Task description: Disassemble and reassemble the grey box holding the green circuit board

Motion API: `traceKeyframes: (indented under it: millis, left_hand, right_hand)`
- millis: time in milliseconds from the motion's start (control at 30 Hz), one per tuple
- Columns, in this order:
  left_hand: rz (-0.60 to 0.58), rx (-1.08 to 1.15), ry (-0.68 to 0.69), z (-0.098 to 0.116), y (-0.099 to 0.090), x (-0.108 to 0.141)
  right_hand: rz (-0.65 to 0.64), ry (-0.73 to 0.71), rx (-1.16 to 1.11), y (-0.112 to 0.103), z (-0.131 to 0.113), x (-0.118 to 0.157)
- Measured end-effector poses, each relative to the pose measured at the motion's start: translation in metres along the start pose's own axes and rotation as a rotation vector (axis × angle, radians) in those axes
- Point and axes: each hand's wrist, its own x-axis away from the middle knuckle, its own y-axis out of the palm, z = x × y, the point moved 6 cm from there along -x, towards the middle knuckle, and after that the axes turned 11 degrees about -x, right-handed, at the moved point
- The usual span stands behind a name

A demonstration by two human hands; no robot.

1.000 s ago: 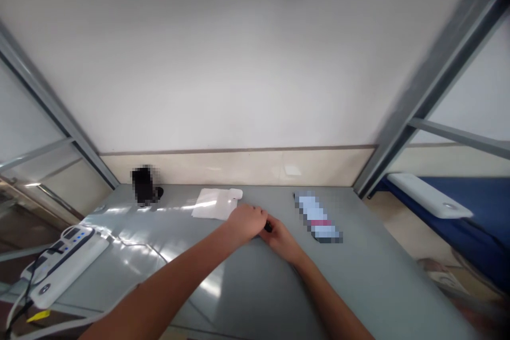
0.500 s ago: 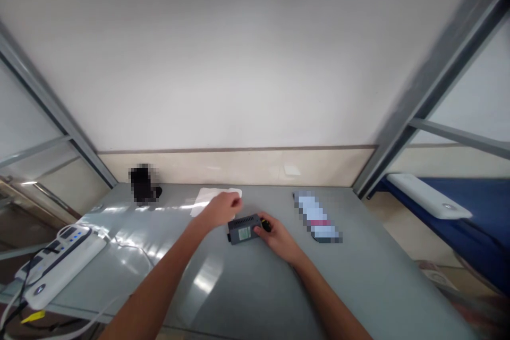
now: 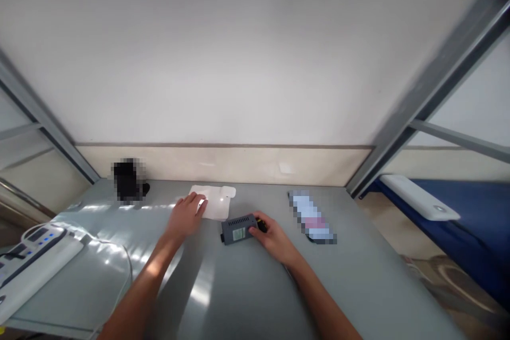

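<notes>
My right hand (image 3: 273, 234) grips the right end of a dark grey vented box (image 3: 233, 232), a small power supply by its look, with a pale green label on its front. Yellow and black parts (image 3: 261, 224) show at that end, partly covered by my fingers. My left hand (image 3: 186, 216) rests over the left edge of a flat white sheet (image 3: 217, 204), thumb apart from the fingers. Whether its fingertips touch the sheet is unclear. A rounded tab sticks out at the sheet's upper right corner.
On the grey table (image 3: 247, 287), a phone (image 3: 313, 218) with a blurred screen lies to the right. A black pixelated object (image 3: 127, 180) stands at the back left. A white power strip (image 3: 40, 260) with cables occupies the left edge. Metal posts frame both sides.
My left hand has moved left from above the box to the white sheet's left edge, and its closed fingers have spread. My right hand still holds the box. The view has shifted slightly.
</notes>
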Motion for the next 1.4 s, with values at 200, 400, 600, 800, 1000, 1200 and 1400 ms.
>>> traceKeyframes:
  millis: [200,400,600,800,1000,1200,1400]
  left_hand:
    - [-0.047,0.579,0.240,0.080,-0.003,0.016]
    - [-0.011,0.624,0.213,0.115,0.021,-0.008]
    - [0.014,0.692,0.180,0.120,0.041,-0.011]
    - [0.045,0.781,0.217,0.116,0.039,0.001]
    - [0.076,0.753,0.319,0.117,0.030,0.006]
    - [0.096,0.724,0.331,0.118,0.031,0.005]
    - [0.122,0.732,0.359,0.120,0.029,0.007]
  right_hand:
    - [0.064,0.002,0.032,-0.015,-0.008,-0.001]
    - [0.537,-0.150,-0.153,-0.064,-0.033,0.013]
    - [0.691,-0.444,-0.645,-0.063,-0.096,0.000]
    - [0.549,-0.537,-0.422,-0.020,-0.124,-0.028]
    - [0.527,-0.637,-0.240,-0.011,-0.115,-0.014]
    - [0.474,-0.686,-0.096,-0.009,-0.113,-0.011]
    - [0.467,-0.651,-0.113,-0.012,-0.112,-0.012]
